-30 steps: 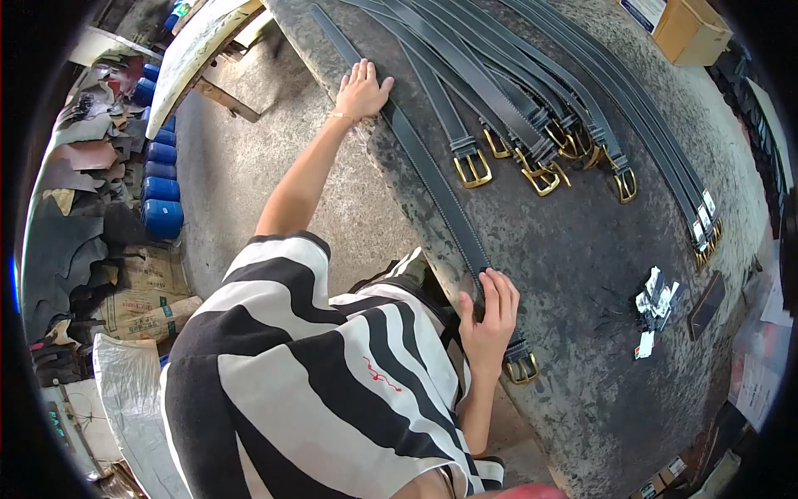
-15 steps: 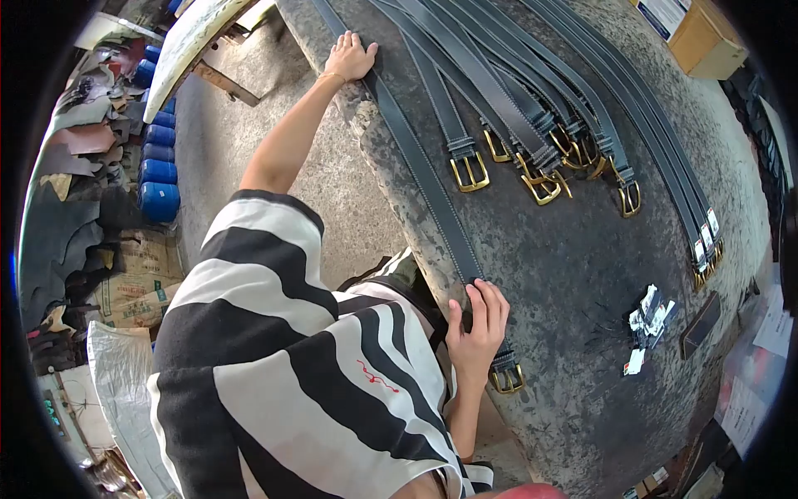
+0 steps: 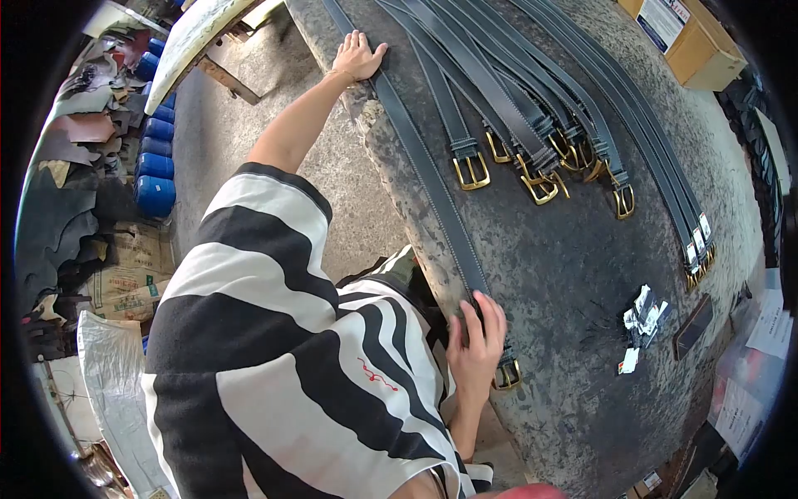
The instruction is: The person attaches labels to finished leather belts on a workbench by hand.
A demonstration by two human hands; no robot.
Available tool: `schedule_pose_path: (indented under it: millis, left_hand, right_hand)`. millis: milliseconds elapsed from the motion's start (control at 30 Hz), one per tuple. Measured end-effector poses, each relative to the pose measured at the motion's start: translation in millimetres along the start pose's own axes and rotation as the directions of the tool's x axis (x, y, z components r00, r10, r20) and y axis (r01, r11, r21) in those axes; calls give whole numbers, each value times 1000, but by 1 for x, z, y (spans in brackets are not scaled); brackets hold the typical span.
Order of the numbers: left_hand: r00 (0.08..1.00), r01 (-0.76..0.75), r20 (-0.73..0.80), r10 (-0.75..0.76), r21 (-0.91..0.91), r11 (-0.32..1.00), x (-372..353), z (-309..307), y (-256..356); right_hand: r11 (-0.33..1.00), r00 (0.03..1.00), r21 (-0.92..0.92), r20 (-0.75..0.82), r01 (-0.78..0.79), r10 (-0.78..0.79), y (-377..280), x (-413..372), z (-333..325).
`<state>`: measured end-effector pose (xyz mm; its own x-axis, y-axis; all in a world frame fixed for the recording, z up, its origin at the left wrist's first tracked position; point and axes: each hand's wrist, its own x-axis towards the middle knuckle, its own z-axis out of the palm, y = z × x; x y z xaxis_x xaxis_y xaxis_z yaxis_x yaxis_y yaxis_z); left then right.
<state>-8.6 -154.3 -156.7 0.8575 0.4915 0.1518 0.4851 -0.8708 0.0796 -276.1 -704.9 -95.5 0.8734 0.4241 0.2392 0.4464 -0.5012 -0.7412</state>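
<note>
A dark leather belt [image 3: 440, 208] with light edge stitching lies lengthwise near the table's edge. My left hand [image 3: 356, 60] rests flat on its upper stretch, fingers extended and thumb apart. Toward the other end, my right hand [image 3: 477, 341] lies over the belt with fingers slightly bent and thumb apart from them. Its fingers cover part of the strap, just above a gold buckle [image 3: 508, 374]. To the right, several similar belts [image 3: 490, 75] are heaped, their gold buckles [image 3: 472, 170] facing me.
Several tagged belts [image 3: 640, 141] lie side by side on the dark, stained table [image 3: 573, 266]. A pile of small tags [image 3: 642, 320] and a dark flat block [image 3: 694, 326] lie nearby. A cardboard box [image 3: 694, 41] stands at the far right. Blue drums [image 3: 155, 193] line the left floor.
The view has shifted a little. My right hand has slid slightly toward the buckle along the belt. My left hand stays flat on the strap.
</note>
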Motion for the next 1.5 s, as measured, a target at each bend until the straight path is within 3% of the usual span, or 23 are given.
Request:
schedule_pose_path:
  millis: [133, 200, 500, 700, 767, 800, 867, 1500]
  left_hand:
    - [1000, -17, -16, 18, 48, 999, 3, 4, -3]
    - [1000, -15, -22, 16, 41, 999, 4, 5, -3]
    - [1000, 0, -3, 0, 59, 998, 8, 8, -4]
    - [1000, -19, -2, 19, 40, 999, 6, 16, -11]
    - [962, -97, -250, 106, 48, 994, 4, 25, -12]
    - [963, -95, -248, 103, 46, 994, 3, 16, -6]
    - [990, 78, 123, -73, -41, 996, 0, -15, 9]
    - [991, 69, 115, -63, -51, 996, -4, -19, 13]
  right_hand:
    - [922, 977, -327, -20, -206, 211, -6, -39, -32]
    - [901, 968, -361, -27, -241, 249, 6, -59, -37]
    - [910, 993, -413, 79, -42, 82, 29, -73, -53]
    - [909, 989, -416, 125, -17, 75, 38, -68, -60]
    - [919, 989, -394, 128, -14, 70, 44, -68, -60]
    - [928, 990, -372, 125, -12, 63, 46, -68, -60]
    - [930, 988, -368, 134, -23, 78, 45, -67, -61]
    - [929, 994, -371, 94, -8, 46, 49, -68, -59]
